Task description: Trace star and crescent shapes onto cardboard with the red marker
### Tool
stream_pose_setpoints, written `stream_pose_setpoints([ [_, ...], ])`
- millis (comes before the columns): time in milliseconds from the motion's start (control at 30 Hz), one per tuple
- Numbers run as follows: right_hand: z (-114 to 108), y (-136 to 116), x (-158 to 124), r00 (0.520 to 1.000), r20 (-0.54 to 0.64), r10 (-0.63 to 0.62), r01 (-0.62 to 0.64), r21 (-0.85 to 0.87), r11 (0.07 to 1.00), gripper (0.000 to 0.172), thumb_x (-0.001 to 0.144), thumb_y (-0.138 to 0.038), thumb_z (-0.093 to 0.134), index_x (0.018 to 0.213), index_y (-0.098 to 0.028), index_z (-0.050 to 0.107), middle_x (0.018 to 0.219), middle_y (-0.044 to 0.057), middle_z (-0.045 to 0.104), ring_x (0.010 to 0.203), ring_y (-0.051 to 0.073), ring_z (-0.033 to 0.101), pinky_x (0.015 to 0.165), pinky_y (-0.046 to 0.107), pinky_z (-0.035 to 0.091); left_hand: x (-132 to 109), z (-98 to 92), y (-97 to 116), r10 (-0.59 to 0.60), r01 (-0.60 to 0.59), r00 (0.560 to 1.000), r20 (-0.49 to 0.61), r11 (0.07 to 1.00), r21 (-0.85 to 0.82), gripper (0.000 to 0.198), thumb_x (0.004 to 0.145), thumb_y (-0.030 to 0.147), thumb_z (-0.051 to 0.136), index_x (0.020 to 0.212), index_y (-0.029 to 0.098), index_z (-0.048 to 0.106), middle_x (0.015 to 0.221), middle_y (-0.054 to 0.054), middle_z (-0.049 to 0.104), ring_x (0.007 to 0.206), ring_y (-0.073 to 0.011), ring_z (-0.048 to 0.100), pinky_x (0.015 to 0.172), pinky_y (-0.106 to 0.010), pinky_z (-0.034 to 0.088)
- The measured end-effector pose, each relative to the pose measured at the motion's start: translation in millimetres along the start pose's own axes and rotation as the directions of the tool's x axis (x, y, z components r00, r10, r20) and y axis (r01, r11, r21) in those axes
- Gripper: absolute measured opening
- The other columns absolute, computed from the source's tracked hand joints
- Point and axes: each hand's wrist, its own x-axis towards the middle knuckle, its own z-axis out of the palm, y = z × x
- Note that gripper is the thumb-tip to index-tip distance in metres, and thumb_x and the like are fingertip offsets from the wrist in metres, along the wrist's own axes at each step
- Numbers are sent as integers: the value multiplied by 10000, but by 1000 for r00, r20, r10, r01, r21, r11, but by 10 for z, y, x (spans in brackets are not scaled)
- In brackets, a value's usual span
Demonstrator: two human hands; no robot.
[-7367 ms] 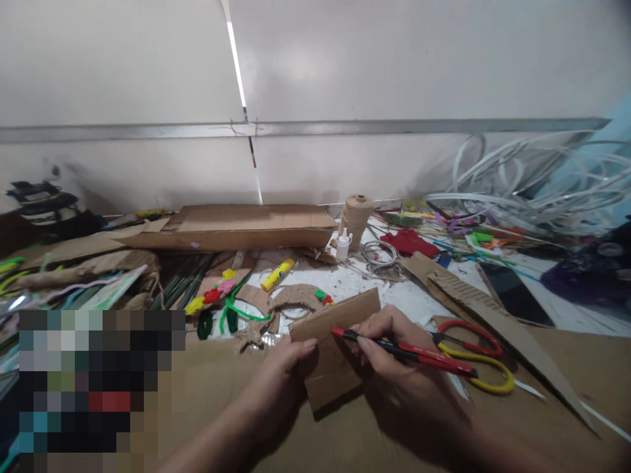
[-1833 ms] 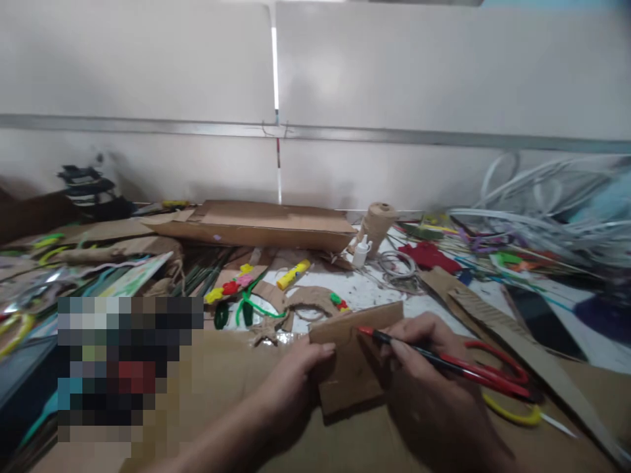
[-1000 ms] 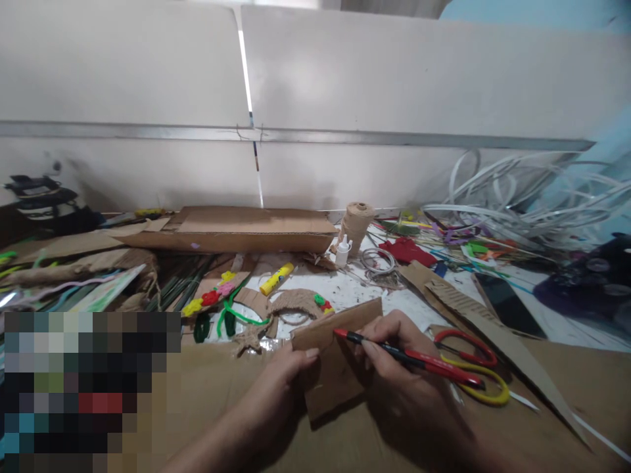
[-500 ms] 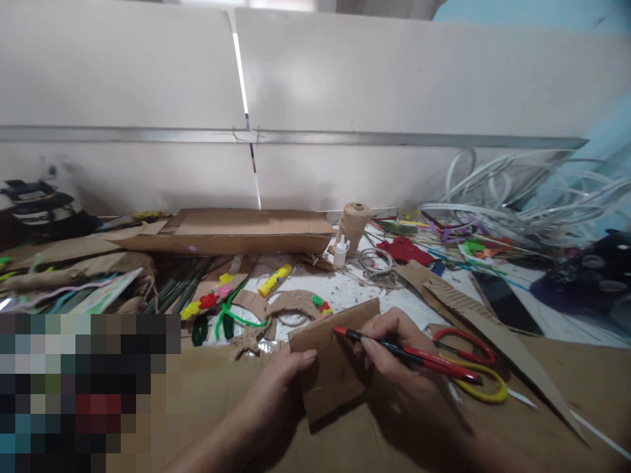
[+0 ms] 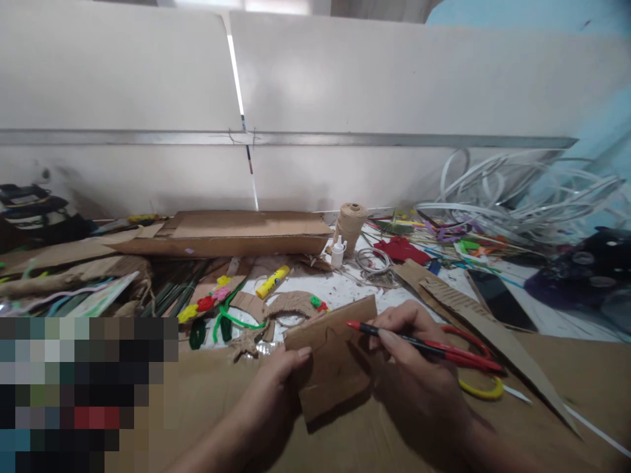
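My left hand grips the left edge of a small brown cardboard piece, its thumb lying on the face and the other fingers hidden behind. A short dark curved line is drawn near the top of that piece. My right hand pinches a red and black pen, whose red tip points left over the upper part of the cardboard. Whether the tip touches the surface, I cannot tell. Scissors with one red and one yellow handle loop lie just behind my right hand, partly covered by it.
A brown cardboard sheet lies under my hands. Beyond it are a yellow glue stick, a small white bottle, a twine spool and a long cardboard box. Cardboard strips and a phone lie at right.
My right hand and the pen have shifted a little to the right, so the tip sits farther along the cardboard. More of the curved drawn line shows.
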Motion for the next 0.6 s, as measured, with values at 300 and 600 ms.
stream_pose_setpoints([
  [300, -89, -127, 65, 998, 65, 16, -11, -75, 997, 110, 926, -370, 775, 913, -262, 756, 830, 37, 733, 729, 216, 656, 607, 314, 516, 42, -49, 28, -21, 21, 1000, 19, 1000, -13, 478, 876, 397, 757, 1215, 61, 753, 1036, -209, 797, 1071, -393, 746, 996, -481, 549],
  [600, 16, -111, -35, 990, 116, 81, -36, -350, 936, 224, 955, -406, 709, 805, -252, 647, 705, -4, 631, 617, 176, 535, 523, 279, 412, 22, -6, 60, -30, 29, 997, -74, 999, -18, 486, 790, 397, 837, 1165, 94, 776, 1063, -181, 812, 1125, -404, 731, 1023, -484, 538],
])
